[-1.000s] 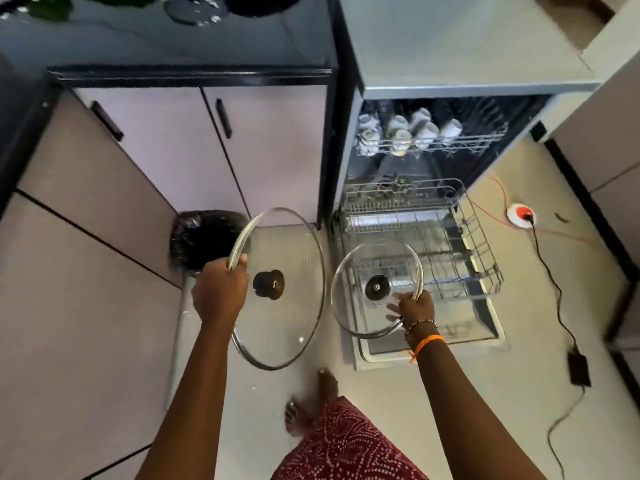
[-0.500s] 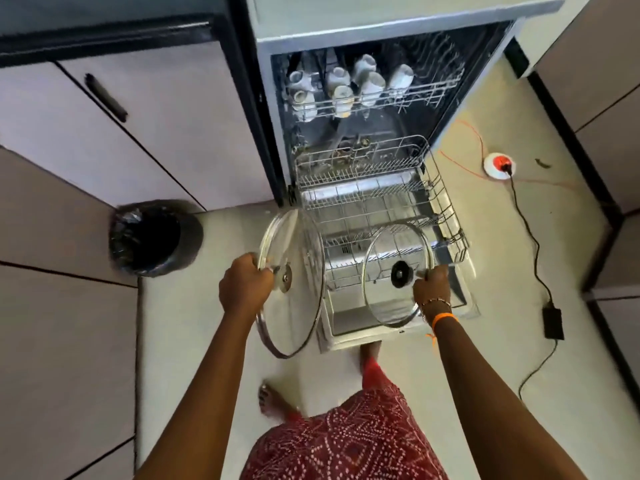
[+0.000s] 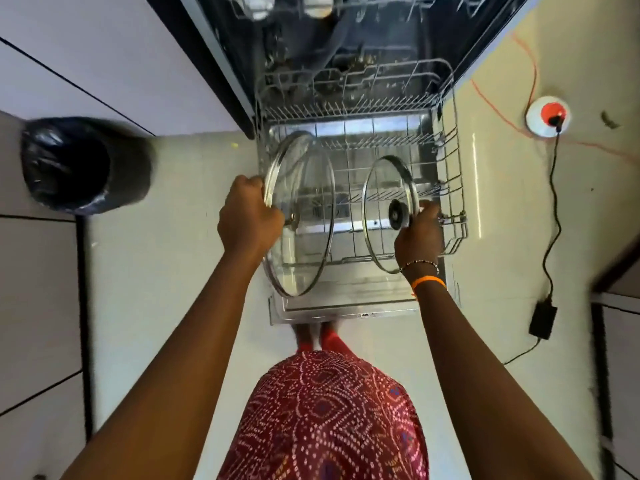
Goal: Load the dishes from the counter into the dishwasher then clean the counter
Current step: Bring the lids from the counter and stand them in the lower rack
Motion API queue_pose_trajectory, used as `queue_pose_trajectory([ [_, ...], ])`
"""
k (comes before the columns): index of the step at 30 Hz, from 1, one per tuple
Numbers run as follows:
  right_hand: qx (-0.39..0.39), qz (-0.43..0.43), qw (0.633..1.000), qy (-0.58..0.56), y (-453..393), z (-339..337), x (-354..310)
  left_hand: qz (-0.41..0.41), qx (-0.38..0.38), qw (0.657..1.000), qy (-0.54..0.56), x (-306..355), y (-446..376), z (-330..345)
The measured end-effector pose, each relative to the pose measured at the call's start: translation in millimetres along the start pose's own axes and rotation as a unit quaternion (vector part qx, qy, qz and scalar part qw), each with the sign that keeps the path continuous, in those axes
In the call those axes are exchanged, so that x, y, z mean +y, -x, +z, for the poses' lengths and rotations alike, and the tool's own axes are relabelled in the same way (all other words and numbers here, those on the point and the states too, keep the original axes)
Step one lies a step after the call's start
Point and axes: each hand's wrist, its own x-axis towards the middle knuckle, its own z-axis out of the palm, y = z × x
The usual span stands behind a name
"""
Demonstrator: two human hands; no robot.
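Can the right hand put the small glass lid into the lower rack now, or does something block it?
Probably yes: the right hand holds the small lid above bare tines of the lower rack.

Large glass lid (image 3: 304,216) with steel rim, held on edge over the left of the pulled-out lower rack (image 3: 450,188), smaller glass lid (image 3: 384,209) with dark knob, upright over the rack's right

The scene is seen from a single wide-angle camera worn on the head, aimed steeply downward and forward. The pulled-out lower rack (image 3: 360,188) of the open dishwasher is framed close at centre, the floor (image 3: 194,258) bowed by lens distortion at the edges.
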Motion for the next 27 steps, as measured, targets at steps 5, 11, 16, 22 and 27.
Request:
queue_pose_trajectory([
  [5, 0.013, -0.009, 1.0, 0.014, -33, 51, 13, 0.002, 0.05, 0.998, 0.025, 0, -23, 47],
  [11, 0.026, -0.01, 0.999, 0.035, -54, 82, 20, -0.021, 0.095, 0.994, 0.049, -12, -45, 75],
  [16, 0.051, -0.058, 0.996, 0.041, -43, 80, 30, -0.012, 0.098, 0.994, 0.037, -22, -47, 89],
  [22, 0.025, -0.042, 0.998, 0.035, -38, 85, 18, -0.006, 0.092, 0.995, 0.028, -24, -42, 93],
  [27, 0.006, -0.039, 0.997, 0.064, -44, 96, 11, -0.012, 0.086, 0.995, 0.041, -24, -37, 89],
])
